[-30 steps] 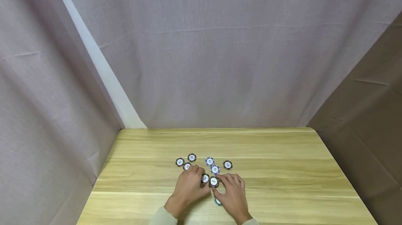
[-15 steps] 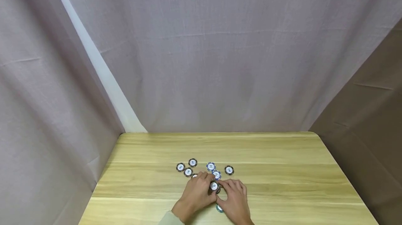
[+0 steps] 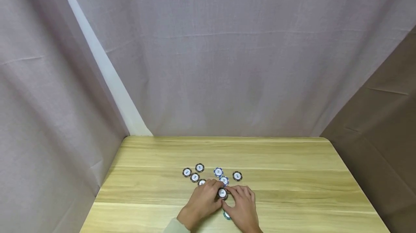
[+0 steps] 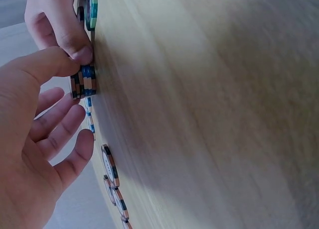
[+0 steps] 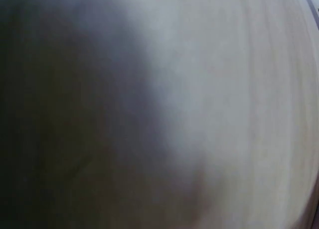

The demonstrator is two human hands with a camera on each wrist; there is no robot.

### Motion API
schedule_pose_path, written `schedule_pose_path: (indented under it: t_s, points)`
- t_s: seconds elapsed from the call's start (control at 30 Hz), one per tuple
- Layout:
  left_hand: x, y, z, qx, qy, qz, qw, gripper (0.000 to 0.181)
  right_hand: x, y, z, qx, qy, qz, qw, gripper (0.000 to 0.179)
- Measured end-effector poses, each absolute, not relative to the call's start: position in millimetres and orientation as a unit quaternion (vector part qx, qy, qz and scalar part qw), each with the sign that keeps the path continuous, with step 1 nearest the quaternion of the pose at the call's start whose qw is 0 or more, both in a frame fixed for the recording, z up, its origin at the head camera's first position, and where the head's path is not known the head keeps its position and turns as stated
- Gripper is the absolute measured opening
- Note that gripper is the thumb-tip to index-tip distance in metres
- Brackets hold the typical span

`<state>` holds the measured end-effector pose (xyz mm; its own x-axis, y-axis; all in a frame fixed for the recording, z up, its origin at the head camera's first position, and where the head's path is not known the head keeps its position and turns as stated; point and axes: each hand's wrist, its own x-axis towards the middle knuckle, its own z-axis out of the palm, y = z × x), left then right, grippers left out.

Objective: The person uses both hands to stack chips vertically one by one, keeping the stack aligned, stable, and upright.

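A short stack of poker chips [image 3: 222,193] stands on the wooden table, a black-edged chip with a white centre on top. My left hand [image 3: 203,197] holds it from the left between thumb and fingers. From the right, the thumb and index finger of my right hand [image 3: 241,206] grip the same stack. The left wrist view shows the stack [image 4: 82,82] edge-on, with black-and-orange and blue bands, both thumbs at its near side. A green-edged chip [image 3: 226,215] lies partly hidden under my right hand. The right wrist view is dark and blurred.
Several black chips [image 3: 195,177] lie flat left of the stack, one partly covered by my left hand. Two blue chips [image 3: 218,172] lie just beyond it. Another black chip [image 3: 237,176] sits to the right. Curtains [image 3: 227,63] hang behind the table [image 3: 292,175].
My left hand has moved right, bringing a black chip from beside the stack onto its top. Black chips it covered now show. My right hand stays at the stack.
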<state>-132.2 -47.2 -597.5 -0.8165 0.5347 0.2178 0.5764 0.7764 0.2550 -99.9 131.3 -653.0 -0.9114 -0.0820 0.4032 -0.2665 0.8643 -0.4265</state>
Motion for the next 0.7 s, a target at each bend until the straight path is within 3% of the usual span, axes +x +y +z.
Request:
schedule_pose_path:
  t_s: [0.7]
  points:
    - [-137, -79, -578, -0.262, -0.938, -0.225, 0.04, 0.038, -101, 130, -649, 0.073, -0.952, 0.252, 0.16, 0.044]
